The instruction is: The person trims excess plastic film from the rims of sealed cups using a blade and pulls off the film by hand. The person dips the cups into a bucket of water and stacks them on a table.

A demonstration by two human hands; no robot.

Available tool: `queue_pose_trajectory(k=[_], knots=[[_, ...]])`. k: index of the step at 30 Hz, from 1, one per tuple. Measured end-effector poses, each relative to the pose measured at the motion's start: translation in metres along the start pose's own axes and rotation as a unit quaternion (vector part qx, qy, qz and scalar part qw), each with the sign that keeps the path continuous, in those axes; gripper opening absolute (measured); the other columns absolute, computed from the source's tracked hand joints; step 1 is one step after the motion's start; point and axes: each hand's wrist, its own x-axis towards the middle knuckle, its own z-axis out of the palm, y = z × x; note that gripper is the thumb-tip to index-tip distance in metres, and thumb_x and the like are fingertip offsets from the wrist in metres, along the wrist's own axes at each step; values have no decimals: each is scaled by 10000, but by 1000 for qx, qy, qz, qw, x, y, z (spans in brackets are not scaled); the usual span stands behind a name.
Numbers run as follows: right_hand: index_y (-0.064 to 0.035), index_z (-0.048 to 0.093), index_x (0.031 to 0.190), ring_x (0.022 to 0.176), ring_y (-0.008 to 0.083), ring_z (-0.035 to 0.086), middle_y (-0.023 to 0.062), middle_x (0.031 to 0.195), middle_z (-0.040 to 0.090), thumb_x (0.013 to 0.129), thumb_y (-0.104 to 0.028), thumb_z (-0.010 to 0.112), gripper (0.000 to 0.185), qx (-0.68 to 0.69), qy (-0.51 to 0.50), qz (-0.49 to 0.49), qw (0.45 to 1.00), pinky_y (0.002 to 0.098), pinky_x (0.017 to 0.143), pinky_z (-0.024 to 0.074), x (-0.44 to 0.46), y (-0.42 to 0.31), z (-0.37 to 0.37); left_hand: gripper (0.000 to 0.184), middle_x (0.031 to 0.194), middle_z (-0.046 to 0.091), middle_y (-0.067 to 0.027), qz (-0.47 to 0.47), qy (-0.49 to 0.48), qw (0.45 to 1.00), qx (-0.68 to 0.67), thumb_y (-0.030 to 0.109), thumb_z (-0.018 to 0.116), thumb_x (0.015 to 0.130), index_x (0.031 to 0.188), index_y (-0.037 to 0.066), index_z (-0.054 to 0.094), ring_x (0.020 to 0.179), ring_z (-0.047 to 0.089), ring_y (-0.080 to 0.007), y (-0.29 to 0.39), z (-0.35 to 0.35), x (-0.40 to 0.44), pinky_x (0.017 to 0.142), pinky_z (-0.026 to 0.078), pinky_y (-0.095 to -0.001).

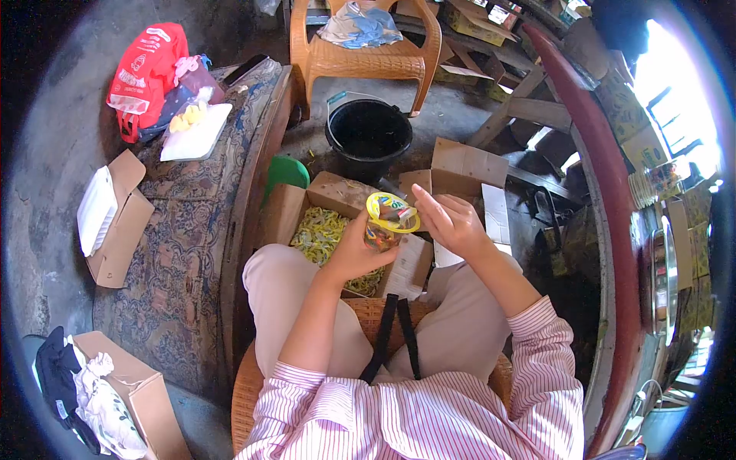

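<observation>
My left hand (356,249) is wrapped around a clear plastic jar (380,237) with a yellow rim and a printed label, held tilted above my lap. Colourful small contents show through its wall, too small to name. Close to the right of the rim is my right hand (452,224), its fingers stretched out and holding nothing I can see; whether a fingertip touches the rim I cannot tell. Under the jar, between my knees, an open cardboard box (285,216) holds many small yellow-and-green wrapped pieces (318,234).
A second open carton (469,162) stands beyond my right hand, and a black bucket (368,132) behind the boxes. A patterned bench (184,222) runs along my left. Ahead is a brown plastic chair (366,61); a red-edged wooden table (606,192) lies to my right.
</observation>
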Motion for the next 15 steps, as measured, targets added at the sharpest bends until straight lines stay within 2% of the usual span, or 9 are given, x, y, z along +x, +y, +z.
queue_pose_trajectory(k=[1, 4, 7, 15], knots=[[42, 475, 1198, 521, 180, 511, 41, 597, 476, 626, 7, 598, 586, 2, 14, -3, 1000, 304, 509, 464, -1, 0, 1, 571, 983, 593, -86, -22, -11, 1000, -11, 82, 718, 650, 1154, 35, 456, 883, 587, -151, 1, 0, 0, 786, 466, -298], [51, 480, 1191, 532, 176, 518, 45, 608, 491, 619, 5, 600, 587, 1, -5, 3, 1000, 299, 516, 468, 2, -3, -6, 586, 1065, 563, -63, 12, 4, 1000, -3, 86, 738, 639, 1156, 32, 467, 974, 543, -143, -5, 1, 2, 838, 439, -293], [47, 485, 1192, 554, 173, 532, 43, 623, 512, 606, -3, 600, 600, 3, 8, -23, 1000, 292, 531, 475, 8, -1, -11, 595, 1076, 568, -82, 94, 43, 994, 45, 88, 739, 632, 1155, 23, 464, 983, 552, -165, 1, 4, 3, 851, 441, -312], [59, 500, 1173, 586, 160, 552, 31, 642, 544, 587, -41, 603, 603, -11, 14, -63, 998, 287, 553, 483, 11, -1, -17, 595, 1060, 575, -110, 71, 28, 993, 89, 77, 731, 623, 1148, 9, 459, 980, 566, -202, 5, 3, 3, 870, 436, -330]])
